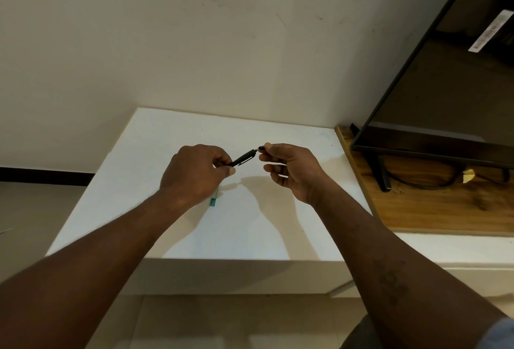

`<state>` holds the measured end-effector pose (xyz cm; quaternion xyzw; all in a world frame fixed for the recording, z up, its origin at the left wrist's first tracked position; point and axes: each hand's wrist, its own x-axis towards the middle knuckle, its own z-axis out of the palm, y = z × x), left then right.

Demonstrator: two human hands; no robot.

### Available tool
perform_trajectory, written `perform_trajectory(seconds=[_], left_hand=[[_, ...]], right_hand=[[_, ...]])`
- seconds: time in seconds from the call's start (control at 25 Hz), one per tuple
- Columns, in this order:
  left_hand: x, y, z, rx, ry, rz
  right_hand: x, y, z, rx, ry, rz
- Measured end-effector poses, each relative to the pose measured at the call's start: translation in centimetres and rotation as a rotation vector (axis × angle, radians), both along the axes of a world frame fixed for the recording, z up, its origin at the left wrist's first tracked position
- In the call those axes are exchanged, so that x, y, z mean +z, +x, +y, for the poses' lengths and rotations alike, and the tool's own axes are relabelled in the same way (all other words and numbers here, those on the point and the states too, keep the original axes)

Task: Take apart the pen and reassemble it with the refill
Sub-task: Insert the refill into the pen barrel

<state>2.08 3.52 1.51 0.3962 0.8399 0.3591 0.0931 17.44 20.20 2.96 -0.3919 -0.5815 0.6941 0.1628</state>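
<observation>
Pen [242,160] was up off the white table [155,209], held in the air between my two hands above the middle of the top. My left hand [192,174] was curled round its lower half, with thumb and forefinger clamped on the black body. I judged that grip was there to keep the pen from turning. The clip end stuck out to the right and a little upward.

Under that hand a teal stick [213,201] lay on the table, mostly hidden by my wrist. I took it for the refill, parked close for later, though I could not be sure.

To the right, my right hand [292,173] pinched a small dark piece [261,148] between thumb and forefinger, right at the pen's free end. The other fingers were loosely curled and held nothing. I could not tell whether that piece touched the pen or was just clear of it.

I read this as the taking-apart step, with one hand as anchor and the other working the end. Such a small part could slip and roll, so keeping it over the table made sense.

Further right, a television [445,84] stood on a wooden board [431,209], well apart from the work.
</observation>
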Motion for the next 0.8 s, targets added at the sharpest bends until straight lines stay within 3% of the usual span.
perform_trajectory(seconds=[0.8], left_hand=[[-0.11, 0.21, 0.13, -0.013, -0.046, -0.021]], right_hand=[[-0.04, 0.21, -0.2, 0.019, 0.048, -0.031]])
